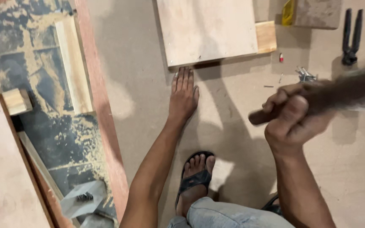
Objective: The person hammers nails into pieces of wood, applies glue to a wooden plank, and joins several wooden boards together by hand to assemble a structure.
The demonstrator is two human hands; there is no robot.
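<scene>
Plywood board (205,29) touches the flat, open left hand (183,95); right hand (294,116) grips a blurred hammer handle (339,93).

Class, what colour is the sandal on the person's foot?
Black: the sandal has dark straps across the foot, shown best in the head view.

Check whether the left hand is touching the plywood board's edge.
Touching. The head view shows the left hand flat on the floor, its fingertips meeting the near edge of the board.
</scene>
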